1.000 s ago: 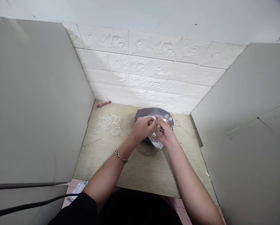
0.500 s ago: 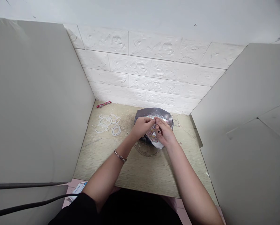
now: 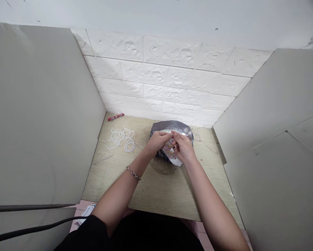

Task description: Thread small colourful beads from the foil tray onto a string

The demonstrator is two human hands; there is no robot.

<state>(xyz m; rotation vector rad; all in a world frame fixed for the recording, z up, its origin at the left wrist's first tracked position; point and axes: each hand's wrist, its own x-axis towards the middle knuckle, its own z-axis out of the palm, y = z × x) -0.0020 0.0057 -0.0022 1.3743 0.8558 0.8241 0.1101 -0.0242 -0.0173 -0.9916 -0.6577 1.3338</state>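
Both left hand and right hand pinch fingertips together (contents unclear) above colourful beads.

The head view looks forward, down onto the tabletop.

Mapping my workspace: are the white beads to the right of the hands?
No, the white beads lie left of the left hand.

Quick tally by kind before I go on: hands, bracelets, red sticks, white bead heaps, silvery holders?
Left hand and right hand: 2 hands
Chain bracelet: 1
Red stick: 1
White bead heap: 1
Silvery holder: 1
Total: 6
Single coloured beads are too small to count.
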